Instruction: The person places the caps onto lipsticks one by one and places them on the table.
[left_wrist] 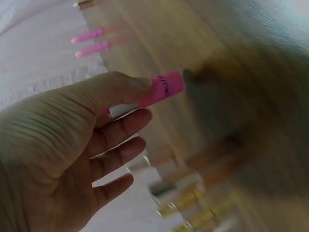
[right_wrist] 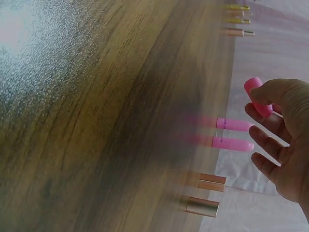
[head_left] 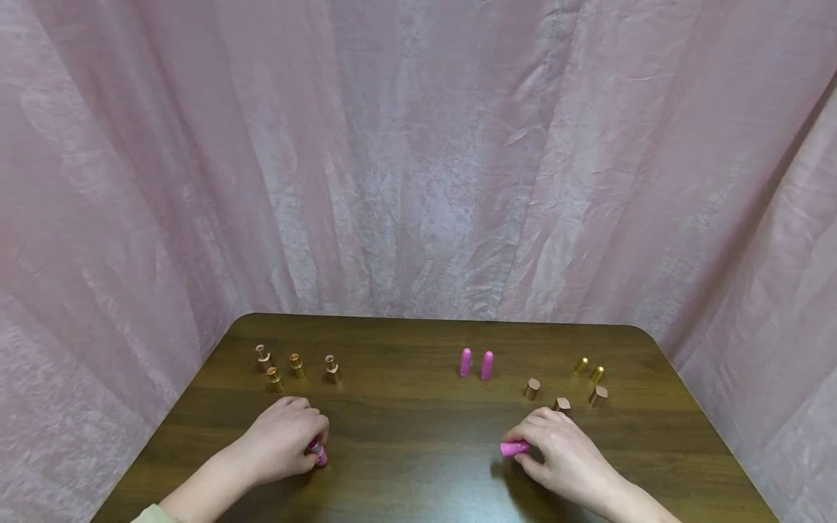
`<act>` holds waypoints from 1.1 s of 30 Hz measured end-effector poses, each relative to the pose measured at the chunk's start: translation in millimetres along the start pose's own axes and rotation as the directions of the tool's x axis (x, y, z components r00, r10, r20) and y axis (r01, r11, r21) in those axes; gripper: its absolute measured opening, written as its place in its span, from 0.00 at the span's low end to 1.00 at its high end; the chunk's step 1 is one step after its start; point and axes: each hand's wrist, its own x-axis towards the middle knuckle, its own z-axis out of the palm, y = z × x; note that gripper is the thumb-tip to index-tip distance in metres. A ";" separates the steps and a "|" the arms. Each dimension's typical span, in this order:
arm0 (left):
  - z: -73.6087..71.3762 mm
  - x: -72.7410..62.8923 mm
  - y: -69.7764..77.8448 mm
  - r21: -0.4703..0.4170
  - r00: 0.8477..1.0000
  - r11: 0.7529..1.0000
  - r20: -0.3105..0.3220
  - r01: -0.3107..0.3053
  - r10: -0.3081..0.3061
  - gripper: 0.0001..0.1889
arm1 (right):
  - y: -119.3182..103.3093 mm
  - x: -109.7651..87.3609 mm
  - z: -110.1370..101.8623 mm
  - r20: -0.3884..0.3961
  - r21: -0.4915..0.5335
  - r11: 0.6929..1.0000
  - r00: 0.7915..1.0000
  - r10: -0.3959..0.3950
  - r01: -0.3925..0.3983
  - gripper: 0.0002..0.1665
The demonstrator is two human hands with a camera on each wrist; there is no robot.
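Between thumb and index finger my left hand [head_left: 285,438] pinches an uncapped pink lipstick [left_wrist: 166,88]; dark lettering and a silver collar show on it in the left wrist view. On the right side of the table, my right hand [head_left: 561,452] pinches a pink lipstick cap [head_left: 514,449], tilted on its side. The two hands are well apart. Behind them stand two closed pink lipsticks [head_left: 476,365] with rounded tops, upright side by side. A rose-gold cap [head_left: 562,404] stands just beyond the right hand, partly hidden by it.
Several uncapped lipsticks stand at the left, rose-gold [head_left: 333,370] and gold [head_left: 297,365]. Toward the right are more rose-gold caps [head_left: 598,396] and two gold bullet-shaped caps [head_left: 582,365]. The dark wooden table [head_left: 405,414] ends at a pink curtain [head_left: 418,181].
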 end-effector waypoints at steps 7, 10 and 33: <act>-5.4 49.5 29.6 -0.047 0.997 0.996 -0.019 -0.071 0.070 0.15 | -0.5 1.5 1.7 -0.012 0.013 1.000 1.000 -0.007 0.007 0.20; -5.4 74.4 46.2 -0.059 0.995 0.994 0.008 -0.094 0.095 0.14 | -0.3 0.7 1.9 -0.011 0.005 1.000 1.000 0.000 0.000 0.20; 41.4 115.1 79.7 -0.314 0.991 0.941 0.077 0.124 -0.105 0.19 | 5.4 -7.2 3.4 -0.012 -0.010 1.000 1.000 0.026 -0.027 0.20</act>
